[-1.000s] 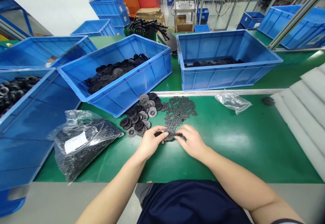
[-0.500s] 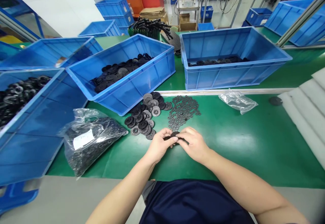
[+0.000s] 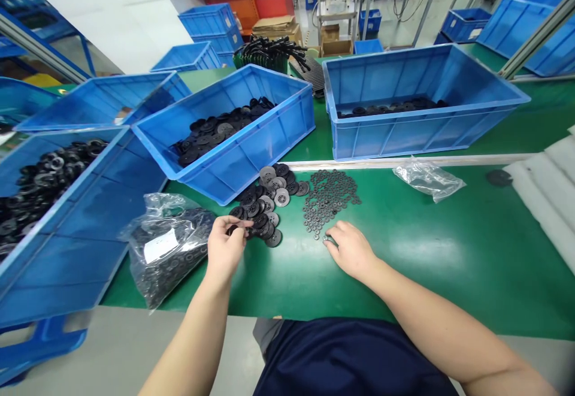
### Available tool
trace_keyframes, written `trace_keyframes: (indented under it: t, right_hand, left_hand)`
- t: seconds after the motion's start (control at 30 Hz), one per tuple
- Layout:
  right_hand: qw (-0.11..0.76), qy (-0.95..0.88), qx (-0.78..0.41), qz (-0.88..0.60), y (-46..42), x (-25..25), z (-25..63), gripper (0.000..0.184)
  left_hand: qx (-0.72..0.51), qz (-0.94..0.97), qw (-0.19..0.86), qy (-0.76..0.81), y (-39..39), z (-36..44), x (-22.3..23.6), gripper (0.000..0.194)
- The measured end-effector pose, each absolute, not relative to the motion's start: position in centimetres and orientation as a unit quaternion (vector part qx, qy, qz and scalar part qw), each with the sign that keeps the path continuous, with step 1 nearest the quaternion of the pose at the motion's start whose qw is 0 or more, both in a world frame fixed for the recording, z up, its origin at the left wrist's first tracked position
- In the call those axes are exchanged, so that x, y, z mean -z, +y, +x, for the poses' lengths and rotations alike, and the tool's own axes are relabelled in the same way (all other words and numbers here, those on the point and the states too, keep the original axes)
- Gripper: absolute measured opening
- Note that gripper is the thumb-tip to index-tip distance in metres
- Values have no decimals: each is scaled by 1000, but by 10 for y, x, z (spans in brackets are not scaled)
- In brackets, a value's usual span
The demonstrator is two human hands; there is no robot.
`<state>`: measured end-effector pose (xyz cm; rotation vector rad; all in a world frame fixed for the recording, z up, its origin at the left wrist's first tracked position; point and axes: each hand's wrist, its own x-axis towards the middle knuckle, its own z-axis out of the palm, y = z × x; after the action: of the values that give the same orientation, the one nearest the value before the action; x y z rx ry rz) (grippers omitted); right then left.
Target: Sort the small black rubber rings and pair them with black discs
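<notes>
Now separated after meeting over one disc, the left hand (image 3: pixel 224 246) reaches the edge of the pile of black discs (image 3: pixel 265 210), fingers slightly apart, any grip hidden, while the right hand (image 3: pixel 353 251), fingers curled together, rests beside the spread of small washers (image 3: pixel 330 198).

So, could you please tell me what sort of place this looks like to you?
Probably a factory assembly floor: blue plastic crates of black discs, a long green workbench, and spread small black washers.
</notes>
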<state>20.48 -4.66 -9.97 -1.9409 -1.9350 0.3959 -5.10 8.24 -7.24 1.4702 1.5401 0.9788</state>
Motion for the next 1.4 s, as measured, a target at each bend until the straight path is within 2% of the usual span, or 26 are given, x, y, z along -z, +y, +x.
trace_keyframes:
  t: [0.07, 0.13, 0.23, 0.33, 0.43, 0.53, 0.63, 0.7, 0.83, 0.93, 1.4]
  right_hand:
    - [166, -693, -139, -687, -45, 99, 203, 13]
    - [155, -696, -138, -687, -43, 99, 202, 13]
    - [151, -699, -138, -686, -42, 98, 201, 13]
    - [160, -702, -136, -680, -43, 99, 203, 12]
    - [202, -700, -128, -673, -44, 102, 205, 12]
    - [287, -693, -119, -650, -45, 102, 205, 12]
    - [386, -690, -111, -602, -45, 97, 201, 13]
    - [429, -687, -107, -577, -46, 93, 198, 14]
    - [441, -692, -110, -561, -48, 89, 195, 16]
    - [430, -698, -110, -562, -49, 90, 196, 17]
    - [429, -708, -137, -544, -51, 90, 190, 17]
  left_hand:
    - [-297, 643, 270, 652, 89, -56, 76, 21]
    - [-206, 694, 196, 662, 94, -54, 78, 33]
    - [-135, 726, 139, 659, 98, -43, 78, 45]
    - [-109, 723, 127, 671, 104, -31, 77, 48]
    - [-114, 724, 171, 659, 110, -25, 74, 41]
    - [-191, 713, 235, 632, 103, -18, 70, 29]
    - [-260, 664, 418, 563, 79, -2, 67, 29]
    - [-260, 625, 553, 487, 57, 12, 68, 33]
    - [-221, 551, 719, 362, 24, 38, 75, 34]
    - [-214, 522, 751, 342, 16, 46, 80, 36]
    - [-199, 484, 777, 350, 18, 29, 81, 29]
